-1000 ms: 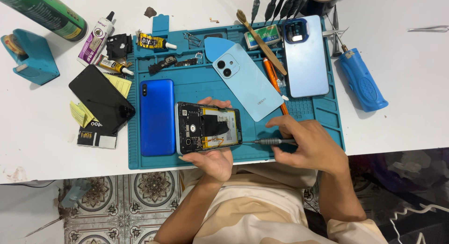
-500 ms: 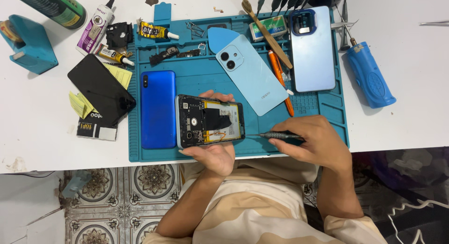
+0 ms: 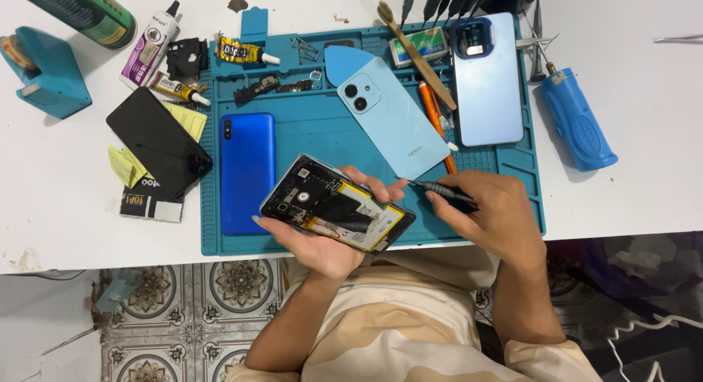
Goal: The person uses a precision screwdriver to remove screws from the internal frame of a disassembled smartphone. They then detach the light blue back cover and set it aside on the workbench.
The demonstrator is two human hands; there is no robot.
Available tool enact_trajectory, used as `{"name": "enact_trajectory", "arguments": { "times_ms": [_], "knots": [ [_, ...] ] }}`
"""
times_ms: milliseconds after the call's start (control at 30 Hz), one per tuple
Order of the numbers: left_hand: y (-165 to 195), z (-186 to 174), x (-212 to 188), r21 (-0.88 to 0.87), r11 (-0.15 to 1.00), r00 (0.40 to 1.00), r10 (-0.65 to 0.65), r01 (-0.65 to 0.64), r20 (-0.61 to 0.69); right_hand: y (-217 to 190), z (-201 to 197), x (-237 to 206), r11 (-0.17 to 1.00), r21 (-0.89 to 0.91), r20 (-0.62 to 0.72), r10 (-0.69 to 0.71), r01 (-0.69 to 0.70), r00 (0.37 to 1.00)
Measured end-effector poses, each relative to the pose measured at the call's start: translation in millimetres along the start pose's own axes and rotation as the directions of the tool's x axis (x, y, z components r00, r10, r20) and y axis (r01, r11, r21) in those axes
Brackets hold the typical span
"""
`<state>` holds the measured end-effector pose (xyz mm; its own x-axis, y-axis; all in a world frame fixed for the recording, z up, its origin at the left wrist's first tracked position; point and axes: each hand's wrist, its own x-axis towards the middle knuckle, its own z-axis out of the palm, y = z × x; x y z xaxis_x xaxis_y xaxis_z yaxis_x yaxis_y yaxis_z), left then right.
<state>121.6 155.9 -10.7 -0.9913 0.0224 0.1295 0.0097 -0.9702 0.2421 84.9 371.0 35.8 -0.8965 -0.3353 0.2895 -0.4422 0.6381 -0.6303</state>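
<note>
An opened black smartphone without back cover, battery exposed, is gripped in the left hand above the front edge of the teal repair mat. A thin dark screwdriver is pinched in the right hand, its tip at the phone's end. Disassembly seems only partly done; the battery is not removed yet.

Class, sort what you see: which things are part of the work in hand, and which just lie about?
In hand: opened phone in left hand; screwdriver in right hand.

Lying about: blue phone, pale back cover, black phone, glue tube, toothbrush, blue tool.
</note>
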Motion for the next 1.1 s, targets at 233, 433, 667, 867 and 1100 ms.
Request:
{"name": "enact_trajectory", "arguments": {
  "times_ms": [233,433,667,867,1100],
  "knots": [
    [-1.7,7.0,6.4,0.174,0.983,0.996,-0.039,0.053,-0.082,2.2,1.0,1.4,1.0,0.01,-0.004,-0.015,0.016,1.0],
    [-4.1,5.8,8.5,0.219,0.976,1.0,0.01,-0.011,0.007,2.3,-0.4,-1.8,0.994,0.077,-0.045,0.079,-0.075,0.996],
    [-10.2,9.6,10.3,0.331,0.92,0.952,0.27,-0.212,-0.143,4.3,-4.0,-7.0,0.99,0.129,-0.093,0.064,-0.052,0.994],
    [-11.4,8.7,11.9,0.36,0.831,0.874,0.48,-0.425,-0.074,6.1,-6.2,-1.0,0.96,0.212,0.144,-0.218,0.185,0.965],
    [-18.5,3.5,12.8,0.43,0.779,0.854,0.519,-0.456,-0.033,2.8,-4.0,4.9,0.922,0.222,0.223,-0.366,0.318,0.904]
  ]
}}
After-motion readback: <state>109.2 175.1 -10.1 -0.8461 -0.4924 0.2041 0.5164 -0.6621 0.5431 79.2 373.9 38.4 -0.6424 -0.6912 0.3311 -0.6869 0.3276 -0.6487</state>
